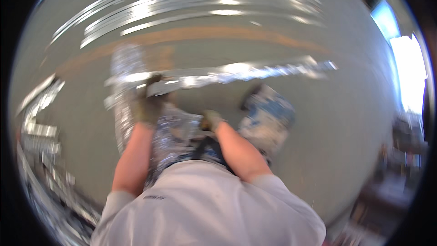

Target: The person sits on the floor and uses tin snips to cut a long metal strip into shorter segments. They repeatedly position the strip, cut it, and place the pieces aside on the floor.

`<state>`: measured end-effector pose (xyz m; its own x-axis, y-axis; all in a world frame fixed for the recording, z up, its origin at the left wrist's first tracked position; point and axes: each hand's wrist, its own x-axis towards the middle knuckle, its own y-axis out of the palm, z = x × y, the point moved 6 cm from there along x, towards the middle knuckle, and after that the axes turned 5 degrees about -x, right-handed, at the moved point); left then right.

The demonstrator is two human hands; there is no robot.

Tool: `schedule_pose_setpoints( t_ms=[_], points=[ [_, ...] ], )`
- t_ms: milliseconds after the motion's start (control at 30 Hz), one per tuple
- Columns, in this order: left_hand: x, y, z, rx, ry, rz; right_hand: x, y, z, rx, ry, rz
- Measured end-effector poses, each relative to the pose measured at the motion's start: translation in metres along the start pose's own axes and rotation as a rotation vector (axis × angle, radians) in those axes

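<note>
The picture is smeared by motion. My left hand [151, 105], in a dark work glove, closes around a long shiny metal profile [236, 74] near its left end; the fingers are blurred. That profile reaches across in front of me to the right. Clear bubble wrap [127, 61] lies under and beyond the profile's left end and runs back toward me. Close to my body, my right hand [211, 120], also gloved, is closed at the edge of a nearer part of the wrap. A blue and whitish stained trouser leg [268, 120] is bent to the right of it.
Several long metal profiles [182, 7] lie on the grey floor [327, 123] ahead, beyond an orange floor line [218, 34]. More metal pieces [43, 130] are stacked at the left. Blurred boxes or goods [387, 187] stand at the lower right, below a bright opening [407, 73].
</note>
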<state>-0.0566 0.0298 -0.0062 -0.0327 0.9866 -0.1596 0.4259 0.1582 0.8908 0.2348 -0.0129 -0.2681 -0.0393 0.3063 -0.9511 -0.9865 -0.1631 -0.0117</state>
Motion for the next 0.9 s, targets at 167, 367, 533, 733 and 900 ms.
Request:
schedule_pose_setpoints(
  t_ms=[167,367,533,733,900],
  points=[
    [0.008,0.022,0.013,0.095,-0.08,-0.106,-0.007,0.002,-0.005,0.221,0.073,0.184],
    [-0.004,0.029,0.014,0.078,-0.062,-0.208,0.008,-0.011,-0.009,0.261,0.163,0.243],
    [0.002,0.033,0.008,0.065,-0.094,-0.237,0.011,0.01,-0.002,0.389,0.169,0.529],
    [0.002,0.038,0.006,0.082,-0.114,-0.2,0.028,-0.022,0.026,0.443,-0.115,0.41],
    [0.0,0.035,0.003,0.138,-0.068,-0.151,-0.003,-0.076,0.08,1.024,-0.246,0.223]
  ],
)
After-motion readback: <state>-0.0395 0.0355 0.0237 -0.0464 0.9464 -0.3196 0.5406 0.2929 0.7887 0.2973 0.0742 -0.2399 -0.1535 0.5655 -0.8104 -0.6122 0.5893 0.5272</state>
